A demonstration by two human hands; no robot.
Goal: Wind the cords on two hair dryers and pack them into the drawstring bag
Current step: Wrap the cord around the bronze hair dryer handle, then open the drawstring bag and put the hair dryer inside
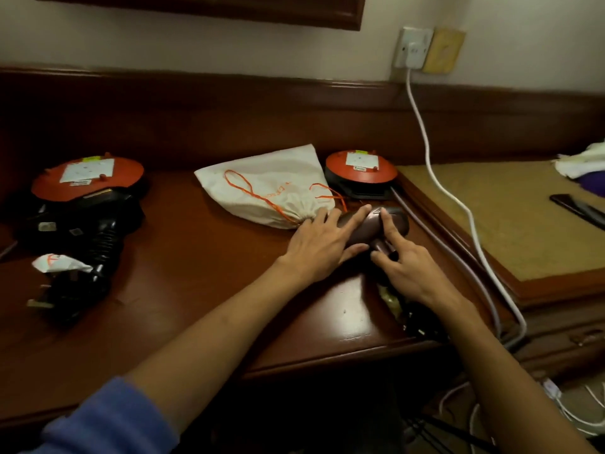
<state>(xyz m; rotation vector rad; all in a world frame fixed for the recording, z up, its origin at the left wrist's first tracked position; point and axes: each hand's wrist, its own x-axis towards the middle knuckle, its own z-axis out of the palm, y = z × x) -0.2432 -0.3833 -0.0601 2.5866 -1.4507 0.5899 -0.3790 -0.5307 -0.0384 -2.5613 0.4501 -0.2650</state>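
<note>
- Hair dryer, dark brown glossy plastic [366, 229], lies on its side on the reddish wooden desk [196, 290], near its right edge. We judge it rigid, light and slick; best taken at the handle.
- Our left hand [319, 249] rests flat-fingered on its barrel, grasping nothing. Our right hand [404, 265] pinches the handle, forefinger on the barrel.
- Long axis runs left-right; which end is the nozzle we cannot tell.
- Beyond, touching the left fingertips: cream cloth drawstring bag with orange cord [268, 188], soft, mouth cinched.
</note>
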